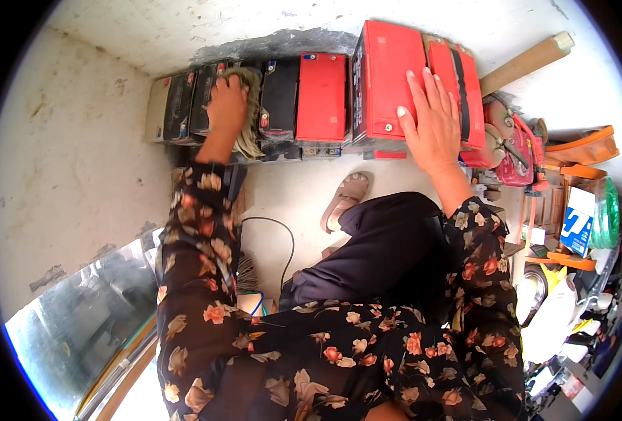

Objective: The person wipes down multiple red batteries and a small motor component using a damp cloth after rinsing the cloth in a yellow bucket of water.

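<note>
Smooth red cases (394,77) of what looks like plastic show a soft sheen at top centre, beside dusty, matt black cases (279,95) at upper left, where a rough, crumpled cloth (252,105) lies. Chipped plaster coats the wall (72,140) at left above a glossy, reflective pane (90,337). Bare wood forms a pole (528,63), upper right; sheer fabric sleeves (199,281) fill the lower frame.

A person is wearing a sheer black blouse (339,344) patterned with peach, coral and cream blossoms (the larger ones blooming at lower left), its loose sleeves (202,270) stopping short of the bare left hand (227,109) and right hand (434,140), while plain dark trousers (367,256) and a taupe shoe (347,193) are showing mid-frame.
</note>
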Motion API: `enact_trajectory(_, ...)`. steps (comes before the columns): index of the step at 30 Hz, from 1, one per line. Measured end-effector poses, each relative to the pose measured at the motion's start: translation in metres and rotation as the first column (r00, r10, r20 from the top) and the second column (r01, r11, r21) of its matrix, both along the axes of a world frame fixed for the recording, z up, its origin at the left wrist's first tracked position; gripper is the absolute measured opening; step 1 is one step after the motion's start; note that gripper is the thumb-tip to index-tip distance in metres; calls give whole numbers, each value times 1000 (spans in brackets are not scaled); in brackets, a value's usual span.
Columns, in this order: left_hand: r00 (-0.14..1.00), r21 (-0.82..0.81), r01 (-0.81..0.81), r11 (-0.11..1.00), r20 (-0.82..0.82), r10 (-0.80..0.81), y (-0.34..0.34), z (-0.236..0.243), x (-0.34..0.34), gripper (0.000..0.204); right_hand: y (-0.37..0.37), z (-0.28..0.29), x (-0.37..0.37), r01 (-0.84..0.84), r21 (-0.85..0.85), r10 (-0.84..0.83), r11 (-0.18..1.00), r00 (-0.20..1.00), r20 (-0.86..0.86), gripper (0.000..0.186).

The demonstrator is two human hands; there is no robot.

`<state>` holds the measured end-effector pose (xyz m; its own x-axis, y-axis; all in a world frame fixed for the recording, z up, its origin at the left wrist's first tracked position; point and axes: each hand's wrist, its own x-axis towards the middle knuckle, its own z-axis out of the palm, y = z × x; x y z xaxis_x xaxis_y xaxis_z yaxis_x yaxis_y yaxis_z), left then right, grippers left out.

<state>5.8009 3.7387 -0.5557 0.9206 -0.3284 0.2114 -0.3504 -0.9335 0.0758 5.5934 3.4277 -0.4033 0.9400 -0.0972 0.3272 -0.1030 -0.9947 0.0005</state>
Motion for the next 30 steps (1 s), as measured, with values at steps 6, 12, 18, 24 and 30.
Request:
enact_trajectory(6,996,35,27,999,-86,-24,39,11,-79,29,2,-1,1,10,4,-10,1000,1000,-6,57)
enact_trajectory(12,996,78,-82,994,-12,83,2,-1,10,30,3,0,2,2,-8,-2,1000,1000,-18,57)
enact_trajectory(18,986,66,-169,983,2,169,-24,-4,59,32,2,1,2,-8,-19,8,1000,1000,7,56)
enact_trajectory(24,997,-12,-12,1000,-71,11,33,-2,-27,31,-2,-7,0,-17,-27,19,999,999,46,54)
enact_trajectory(30,995,-18,-17,1000,-100,15,88,19,-72,32,-1,-7,0,0,-35,-1,999,1000,-4,55)
